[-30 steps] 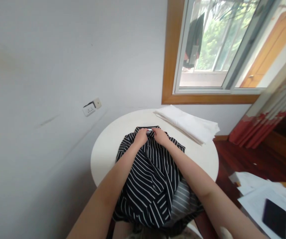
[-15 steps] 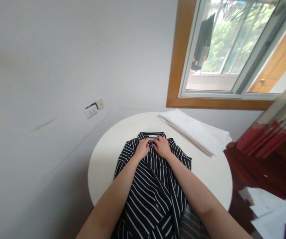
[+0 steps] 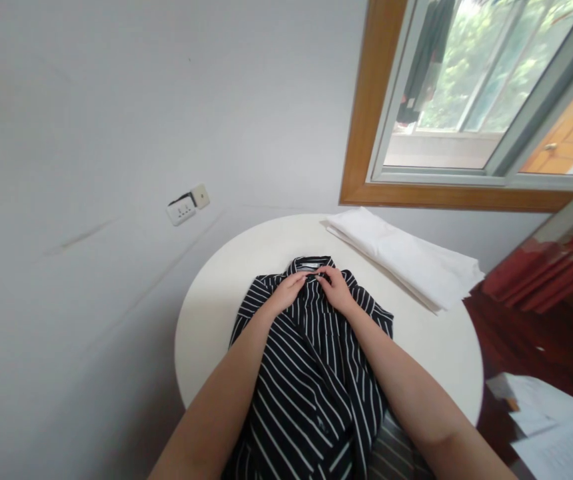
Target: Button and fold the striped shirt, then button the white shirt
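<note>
1. A round white table (image 3: 206, 313) stands against a pale wall (image 3: 91, 120), its left rim curving below a wall socket (image 3: 181, 211). The socket sits well apart from the work and looks at little risk.

2. The left hand (image 3: 289, 292) reaches over one shoulder of a black-and-white striped shirt (image 3: 296, 380), its fingers drawn together on the front of the collar (image 3: 311, 261). The exact hold is too small to make out; a weak pinch could let the fabric slip.

3. The shirt lies front up, its collar past mid-table toward the far rim, its body running to the near rim, which cloth and arms hide. The front is rumpled and overlapping, so catching a wrong layer could twist it. Any cloth hanging over the near rim could drag the collar down by its weight.

4. The right hand (image 3: 335, 288) pinches the collar's front between thumb and forefinger, close beside the left fingertips. Uneven pulling could skew the collar; crowded fingers could fumble a small fold.

5. A folded white cloth (image 3: 401, 257) lies along the far right rim, one end appearing to jut past it. A careless knock could tip it floorward.

6. Papers (image 3: 561, 427) lie beyond the right rim, apart from the table; a wide elbow swing could scatter them.
</note>
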Demonstrator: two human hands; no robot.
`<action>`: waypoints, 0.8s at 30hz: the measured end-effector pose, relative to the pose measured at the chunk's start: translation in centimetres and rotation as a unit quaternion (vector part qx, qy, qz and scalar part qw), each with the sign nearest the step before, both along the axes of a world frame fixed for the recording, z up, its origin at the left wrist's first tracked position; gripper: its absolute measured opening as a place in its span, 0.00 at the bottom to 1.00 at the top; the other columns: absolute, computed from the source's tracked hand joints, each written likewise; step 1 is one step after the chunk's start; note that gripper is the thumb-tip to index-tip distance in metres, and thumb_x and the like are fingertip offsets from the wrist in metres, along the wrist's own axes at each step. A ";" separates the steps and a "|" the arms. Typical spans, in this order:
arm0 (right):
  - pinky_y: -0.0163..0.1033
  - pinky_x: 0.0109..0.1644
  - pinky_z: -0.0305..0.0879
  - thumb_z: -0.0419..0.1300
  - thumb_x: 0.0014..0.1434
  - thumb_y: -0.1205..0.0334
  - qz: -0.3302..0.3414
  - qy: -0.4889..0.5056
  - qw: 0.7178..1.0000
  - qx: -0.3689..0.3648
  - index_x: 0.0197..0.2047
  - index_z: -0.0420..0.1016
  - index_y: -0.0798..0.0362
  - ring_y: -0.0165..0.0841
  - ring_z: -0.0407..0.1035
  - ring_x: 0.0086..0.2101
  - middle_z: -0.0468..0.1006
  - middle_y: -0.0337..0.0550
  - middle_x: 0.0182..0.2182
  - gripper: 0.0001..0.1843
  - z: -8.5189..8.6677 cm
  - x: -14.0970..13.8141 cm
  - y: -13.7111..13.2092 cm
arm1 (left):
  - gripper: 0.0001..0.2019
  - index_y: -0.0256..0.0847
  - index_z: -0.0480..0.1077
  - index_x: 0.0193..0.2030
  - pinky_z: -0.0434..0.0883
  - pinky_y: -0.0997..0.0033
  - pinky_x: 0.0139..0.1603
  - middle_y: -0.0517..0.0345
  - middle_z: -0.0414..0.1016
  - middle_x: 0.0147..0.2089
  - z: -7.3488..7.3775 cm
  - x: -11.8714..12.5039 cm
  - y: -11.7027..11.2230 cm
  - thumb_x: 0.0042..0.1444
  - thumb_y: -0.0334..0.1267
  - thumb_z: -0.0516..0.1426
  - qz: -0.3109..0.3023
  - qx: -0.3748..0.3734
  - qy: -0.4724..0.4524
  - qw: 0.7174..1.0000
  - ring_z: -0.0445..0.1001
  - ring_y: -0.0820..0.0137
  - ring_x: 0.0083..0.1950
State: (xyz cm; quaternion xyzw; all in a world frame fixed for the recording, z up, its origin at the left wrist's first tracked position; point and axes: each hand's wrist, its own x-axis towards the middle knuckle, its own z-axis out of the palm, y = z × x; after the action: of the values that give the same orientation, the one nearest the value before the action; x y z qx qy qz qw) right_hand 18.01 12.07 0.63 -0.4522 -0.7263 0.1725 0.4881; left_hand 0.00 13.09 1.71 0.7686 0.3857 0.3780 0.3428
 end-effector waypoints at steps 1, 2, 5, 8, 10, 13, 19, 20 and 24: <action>0.45 0.54 0.57 0.53 0.59 0.62 0.009 0.013 1.000 -0.012 0.41 0.72 0.50 0.36 0.65 0.44 0.75 0.42 0.40 0.09 -0.1 0.0 0.1 | 0.17 0.39 0.69 0.53 0.62 0.61 0.61 0.53 0.71 0.56 0.0 -0.2 0.0 0.62 0.35 0.46 -0.006 -0.030 -0.010 0.999 0.68 0.68 0.57; 0.45 0.53 0.57 0.53 0.59 0.61 0.019 0.026 0.999 -0.024 0.40 0.72 0.50 0.36 0.66 0.44 0.75 0.42 0.40 0.08 -0.1 0.1 0.2 | 0.17 0.39 0.69 0.53 0.62 0.61 0.61 0.53 0.71 0.55 0.0 -0.4 -0.1 0.62 0.35 0.46 -0.011 -0.055 -0.015 0.998 0.68 0.67 0.56; 0.43 0.52 0.59 0.54 0.58 0.60 0.043 0.060 0.996 -0.051 0.38 0.72 0.50 0.35 0.67 0.42 0.75 0.41 0.37 0.08 -0.1 0.2 0.4 | 0.17 0.41 0.69 0.54 0.64 0.61 0.59 0.55 0.72 0.55 -0.1 -0.8 -0.1 0.60 0.34 0.49 -0.026 -0.076 -0.005 0.997 0.69 0.67 0.55; 0.42 0.50 0.60 0.55 0.57 0.60 0.055 0.075 0.993 -0.069 0.37 0.72 0.51 0.34 0.67 0.40 0.75 0.41 0.36 0.07 -0.1 0.3 0.6 | 0.16 0.41 0.70 0.52 0.64 0.61 0.59 0.55 0.73 0.54 -0.2 -0.8 0.2 0.58 0.33 0.51 -0.025 -0.027 0.020 0.999 0.70 0.67 0.54; 0.41 0.50 0.61 0.55 0.57 0.60 0.064 0.083 0.991 -0.080 0.38 0.72 0.51 0.34 0.68 0.40 0.74 0.40 0.36 0.08 -0.2 0.3 0.6 | 0.15 0.40 0.72 0.50 0.64 0.61 0.59 0.55 0.74 0.53 -0.3 -0.8 0.3 0.57 0.34 0.52 -0.012 0.001 0.035 0.999 0.71 0.66 0.53; 0.41 0.50 0.61 0.55 0.57 0.59 0.069 0.094 0.988 -0.100 0.39 0.72 0.51 0.33 0.68 0.40 0.75 0.40 0.36 0.09 -0.4 0.4 0.6 | 0.15 0.39 0.72 0.49 0.65 0.60 0.58 0.54 0.75 0.51 -0.4 -0.9 0.4 0.57 0.36 0.52 -0.010 0.002 0.040 0.999 0.72 0.65 0.52; 0.41 0.51 0.61 0.55 0.57 0.58 0.082 0.100 0.986 -0.109 0.39 0.72 0.51 0.33 0.68 0.41 0.75 0.40 0.38 0.09 -0.3 0.5 0.4 | 0.15 0.40 0.74 0.44 0.66 0.63 0.55 0.56 0.77 0.47 -0.1 -1.0 0.1 0.60 0.42 0.50 -0.027 -0.005 0.030 0.999 0.72 0.65 0.49; 0.41 0.51 0.62 0.55 0.57 0.58 0.087 0.099 0.985 -0.107 0.39 0.72 0.51 0.33 0.68 0.41 0.75 0.40 0.38 0.09 -0.2 0.5 0.4 | 0.15 0.40 0.75 0.43 0.67 0.64 0.54 0.56 0.77 0.45 -0.1 -1.0 0.0 0.60 0.43 0.50 -0.022 -0.005 0.029 0.999 0.73 0.66 0.48; 0.41 0.51 0.61 0.56 0.56 0.59 0.098 0.092 0.986 -0.097 0.39 0.74 0.50 0.33 0.69 0.41 0.76 0.40 0.38 0.09 -0.3 0.4 0.4 | 0.13 0.39 0.74 0.40 0.68 0.66 0.49 0.57 0.78 0.42 0.2 -0.6 -0.1 0.57 0.44 0.53 0.022 0.005 0.041 0.999 0.74 0.67 0.43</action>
State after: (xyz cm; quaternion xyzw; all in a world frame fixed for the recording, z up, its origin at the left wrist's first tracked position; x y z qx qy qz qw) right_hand 18.37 12.44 0.29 -0.4063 -0.6991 0.3298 0.4873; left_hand -0.61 12.96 1.90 0.7766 0.4141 0.3557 0.3144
